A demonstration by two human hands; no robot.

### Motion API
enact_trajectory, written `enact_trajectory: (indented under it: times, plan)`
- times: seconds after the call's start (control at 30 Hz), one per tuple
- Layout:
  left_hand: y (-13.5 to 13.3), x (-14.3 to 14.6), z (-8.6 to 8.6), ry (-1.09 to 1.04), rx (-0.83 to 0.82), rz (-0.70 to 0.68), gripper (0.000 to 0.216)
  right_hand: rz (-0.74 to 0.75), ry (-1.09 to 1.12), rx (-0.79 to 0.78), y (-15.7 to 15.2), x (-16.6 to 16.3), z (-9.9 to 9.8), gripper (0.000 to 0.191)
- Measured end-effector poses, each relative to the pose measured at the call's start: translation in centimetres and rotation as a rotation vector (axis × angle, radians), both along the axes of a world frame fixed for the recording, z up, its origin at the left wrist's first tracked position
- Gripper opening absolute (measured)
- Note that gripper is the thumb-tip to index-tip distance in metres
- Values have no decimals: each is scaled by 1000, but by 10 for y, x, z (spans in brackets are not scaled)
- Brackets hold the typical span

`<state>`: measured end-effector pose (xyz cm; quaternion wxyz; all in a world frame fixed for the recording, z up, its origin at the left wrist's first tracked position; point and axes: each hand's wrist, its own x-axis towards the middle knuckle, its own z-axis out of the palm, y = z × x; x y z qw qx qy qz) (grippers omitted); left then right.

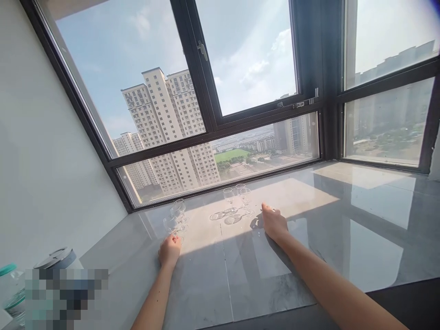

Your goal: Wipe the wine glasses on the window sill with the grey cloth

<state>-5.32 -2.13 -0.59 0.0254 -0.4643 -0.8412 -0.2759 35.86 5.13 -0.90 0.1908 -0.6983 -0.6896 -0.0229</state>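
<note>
My left hand (169,251) is closed, fingers pinched at the lower part of a clear stemmed glass (169,223). Just behind that glass stand more stemmed glasses (179,206), close together on the grey tiled sill. To the right, a small group of clear stemmed glasses (228,195) stands upright in the sunlight and casts round shadows. My right hand (274,223) is a little to the right of this group, apart from it, with its fingers curled. The fingertips are partly hidden, and I cannot make out anything in them.
The glossy tiled sill (220,279) runs along dark-framed windows (216,133), with a white wall (51,137) at the left. A lidded container (57,259) and a clear jar with a green lid (8,269) stand at the lower left, partly blurred by pixelation.
</note>
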Motion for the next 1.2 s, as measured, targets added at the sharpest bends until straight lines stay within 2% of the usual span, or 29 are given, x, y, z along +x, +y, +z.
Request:
enact_trajectory:
  times: [0.1, 0.17, 0.23, 0.37, 0.47, 0.53, 0.6, 0.7, 0.83, 1.0, 1.1, 1.2]
  plan:
    - [-8, 1, -1, -35, 81, 54, 24, -22, 27, 3, 2, 0, -1, 53]
    - [-16, 4, 1, -58, 140, 95, 33, -31, 53, 28, 3, -1, 1, 42]
    - [-28, 8, 6, -107, 186, 85, 31, -46, 86, 49, 3, -2, 4, 31]
    - [-52, 19, 20, -172, 332, 72, 20, -82, 125, 14, 6, -2, 8, 23]
    - [-60, 31, 27, -172, 409, 93, 16, -109, 131, -33, 6, -4, 11, 35]
    - [-57, 44, 28, -176, 446, 3, 15, -122, 107, -50, 4, -8, 12, 43]
    - [-45, 66, 25, -167, 471, -190, 16, -116, 65, -53, 1, -12, 13, 48]
    - [-18, 113, 17, -113, 395, -511, 19, -69, 17, -64, -3, -14, 13, 52]
    - [28, 184, 4, -26, 295, -685, 21, -5, 0, -51, -3, -9, 10, 49]
    - [84, 242, 1, 58, 205, -679, 24, -47, 73, -46, 5, 4, 10, 37]
    - [106, 258, 1, 71, 120, -632, 28, -51, 121, -49, 9, 11, 11, 36]
    - [118, 264, -1, 76, 85, -559, 42, -63, 190, -74, 10, 14, 14, 37]
